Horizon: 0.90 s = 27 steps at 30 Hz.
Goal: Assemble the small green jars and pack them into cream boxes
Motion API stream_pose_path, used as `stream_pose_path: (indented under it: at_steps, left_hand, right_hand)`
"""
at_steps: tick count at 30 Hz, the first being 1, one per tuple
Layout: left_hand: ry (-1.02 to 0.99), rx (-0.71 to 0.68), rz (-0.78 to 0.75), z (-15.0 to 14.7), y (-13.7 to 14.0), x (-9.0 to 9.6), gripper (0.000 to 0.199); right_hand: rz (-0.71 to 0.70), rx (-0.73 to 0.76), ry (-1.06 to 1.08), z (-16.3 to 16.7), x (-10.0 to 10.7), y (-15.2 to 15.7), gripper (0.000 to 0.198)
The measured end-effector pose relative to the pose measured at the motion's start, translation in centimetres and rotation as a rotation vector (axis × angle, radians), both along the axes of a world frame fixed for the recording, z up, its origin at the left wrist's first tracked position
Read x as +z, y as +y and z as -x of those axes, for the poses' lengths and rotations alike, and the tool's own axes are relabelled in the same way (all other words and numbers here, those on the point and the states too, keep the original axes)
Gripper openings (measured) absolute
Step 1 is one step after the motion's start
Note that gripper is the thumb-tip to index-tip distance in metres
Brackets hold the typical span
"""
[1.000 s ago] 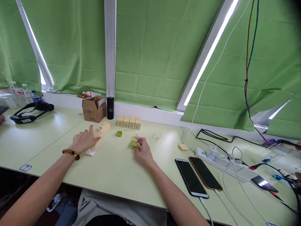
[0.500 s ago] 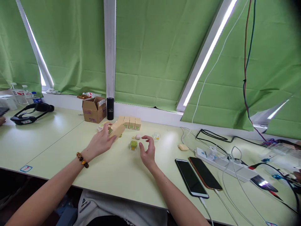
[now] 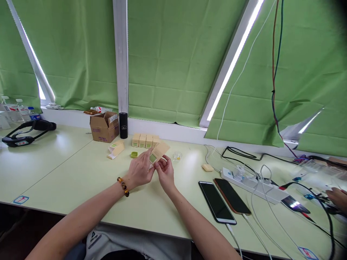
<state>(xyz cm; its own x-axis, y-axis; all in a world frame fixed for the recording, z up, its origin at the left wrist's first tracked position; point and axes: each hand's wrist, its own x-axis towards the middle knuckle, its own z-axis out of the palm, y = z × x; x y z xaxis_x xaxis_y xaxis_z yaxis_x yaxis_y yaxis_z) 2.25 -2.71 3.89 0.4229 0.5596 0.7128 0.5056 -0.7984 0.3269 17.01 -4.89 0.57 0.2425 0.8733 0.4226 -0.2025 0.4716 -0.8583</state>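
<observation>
Between my two hands is a small tan cardboard box [image 3: 160,150] with a green square window, tilted above the table. My left hand [image 3: 140,169], with a beaded bracelet [image 3: 123,186] on the wrist, grips the box from the left. The fingers of my right hand [image 3: 165,171] close on its lower right edge. Left of my hands lie a green square lid or cup [image 3: 134,154] and another tan box [image 3: 116,148] with an open flap. The small green-topped jar seen earlier is hidden now. Beyond my right hand stands a small clear dish [image 3: 177,156] with something yellow in it.
Several matching tan boxes [image 3: 142,140] stand in a row at the back, beside a black cylinder [image 3: 123,125] and a brown carton [image 3: 104,127]. Right are two phones [image 3: 217,202], a power strip [image 3: 255,186] and loose cables. Another person's hand [image 3: 337,198] shows at the far right.
My left hand has carried the tan box rightward to meet my right hand, which now takes hold of it too. The camera view has shifted slightly.
</observation>
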Motion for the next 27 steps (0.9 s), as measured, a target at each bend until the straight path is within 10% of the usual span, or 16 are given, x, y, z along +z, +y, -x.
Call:
stream_pose_path:
  at_steps: [12,27]
  left_hand:
    - [-0.348,-0.314,0.409,1.9,2.3,-0.9,0.06]
    - [-0.11,-0.058,-0.57,2.4,1.8,-2.1,0.055]
  right_hand:
    - [-0.061,0.081,-0.085,-1.0,0.2,-0.2,0.047]
    - [-0.729,-0.535,-0.74,-2.5,0.1,-0.4,0.045]
